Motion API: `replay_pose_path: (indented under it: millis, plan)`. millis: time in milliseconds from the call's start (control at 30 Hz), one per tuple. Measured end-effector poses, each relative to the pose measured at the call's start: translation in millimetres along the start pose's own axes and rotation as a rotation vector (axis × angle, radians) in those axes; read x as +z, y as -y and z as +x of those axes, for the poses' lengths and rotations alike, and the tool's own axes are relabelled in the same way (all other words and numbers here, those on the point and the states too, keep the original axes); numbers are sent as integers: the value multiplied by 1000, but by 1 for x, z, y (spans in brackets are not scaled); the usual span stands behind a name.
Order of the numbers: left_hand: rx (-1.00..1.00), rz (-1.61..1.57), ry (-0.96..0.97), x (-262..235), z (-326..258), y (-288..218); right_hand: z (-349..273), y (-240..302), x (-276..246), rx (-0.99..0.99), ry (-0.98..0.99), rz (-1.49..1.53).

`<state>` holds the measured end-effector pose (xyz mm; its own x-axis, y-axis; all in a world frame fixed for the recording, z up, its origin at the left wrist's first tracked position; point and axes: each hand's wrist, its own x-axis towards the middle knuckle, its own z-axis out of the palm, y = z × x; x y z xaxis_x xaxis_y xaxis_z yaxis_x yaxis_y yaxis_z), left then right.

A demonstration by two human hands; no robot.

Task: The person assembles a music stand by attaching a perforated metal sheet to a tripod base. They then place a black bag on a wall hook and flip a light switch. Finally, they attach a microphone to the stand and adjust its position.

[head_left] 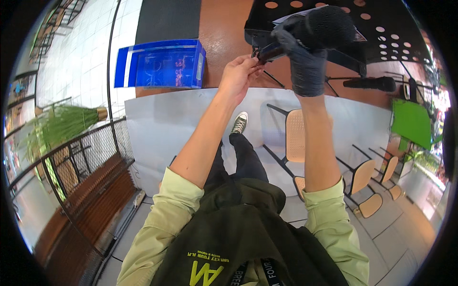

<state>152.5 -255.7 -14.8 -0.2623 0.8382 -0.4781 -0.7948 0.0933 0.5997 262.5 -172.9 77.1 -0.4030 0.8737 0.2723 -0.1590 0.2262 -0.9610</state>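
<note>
A black microphone with a thick foam windscreen lies tilted across the top of the view, its foam head toward the upper right. My right hand, in a black glove, is closed round it just below the foam. My left hand is bare, and its fingertips pinch the tail end of the microphone, where a small dark part shows that I cannot make out. Just behind stands a black music stand with round holes, with a pale sheet partly hidden by the glove and foam.
A blue plastic bin sits left of my hands, on the brown floor beyond the grey step. Another black microphone is at the right, near a green panel. Chairs stand right; a mesh railing runs along the left.
</note>
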Motion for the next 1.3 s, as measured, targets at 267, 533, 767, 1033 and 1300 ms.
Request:
replay_pose_path:
  millis: [267,533,767,1033,1300]
  plan:
    - [-42,309,-59,10,3,-20,-3,-29,4,126,63,-81]
    - [-175,468,-33,3,16,-33,-1,-37,18,206,90,-110]
    - [-163,460,63,-11,21,-36,-7,-54,19,77,28,-229]
    - [345,456,249,-35,22,4,-1,-47,17,179,68,54]
    - [839,1105,112,-24,15,8,7,-46,9,314,206,261]
